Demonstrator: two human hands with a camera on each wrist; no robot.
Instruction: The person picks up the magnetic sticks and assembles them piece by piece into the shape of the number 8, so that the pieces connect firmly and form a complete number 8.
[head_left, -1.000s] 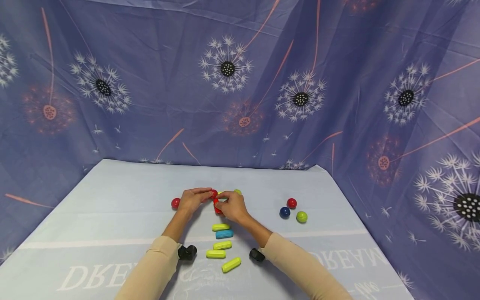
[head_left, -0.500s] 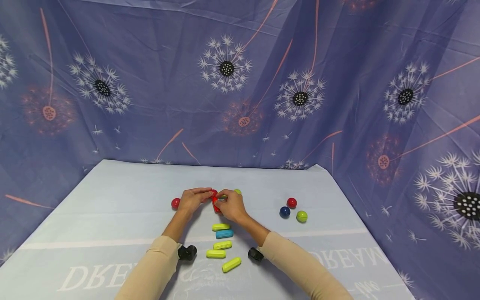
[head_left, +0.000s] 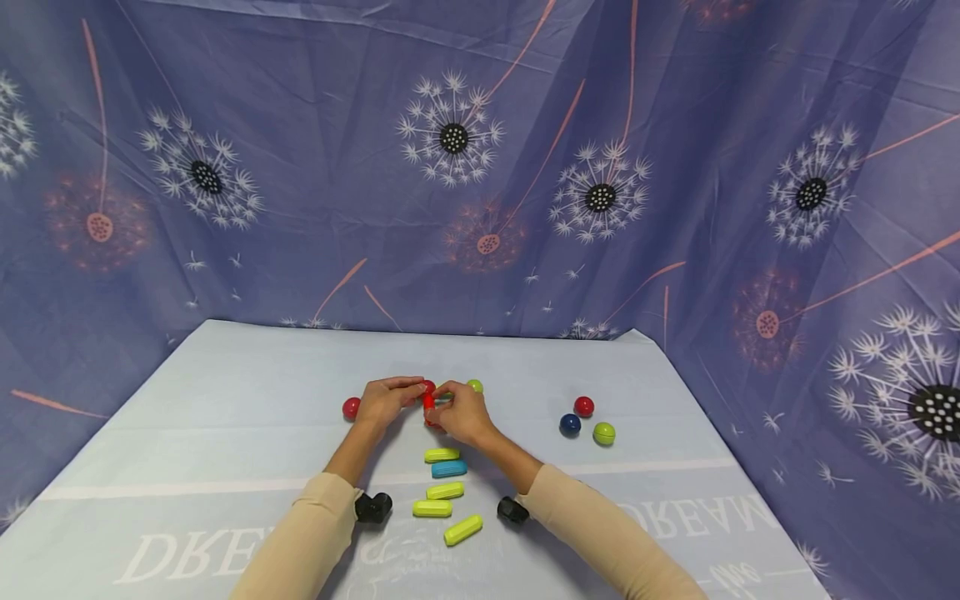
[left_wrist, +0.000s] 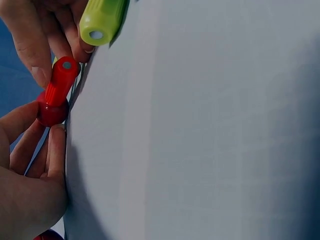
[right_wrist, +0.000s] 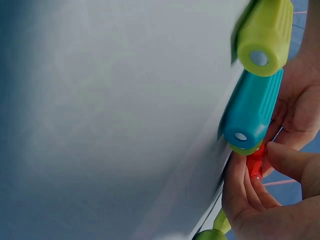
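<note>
In the head view, my left hand pinches a red ball between thumb and fingers, near the middle of the table. My right hand pinches a short red rod just in front of that ball. The left wrist view shows the red rod with its far end right at the red ball; a small grey disc sits in its near end. Past the right fingers, a yellow-green ball meets a rod of the same colour.
Nearer me lie a blue rod and several yellow-green rods. One red ball rests left of my left hand. To the right sit a red ball, a dark blue ball and a yellow-green ball.
The red rod has shifted slightly left and swung into line with the red ball. The right hand has moved a little with it; the left hand stays in place.
</note>
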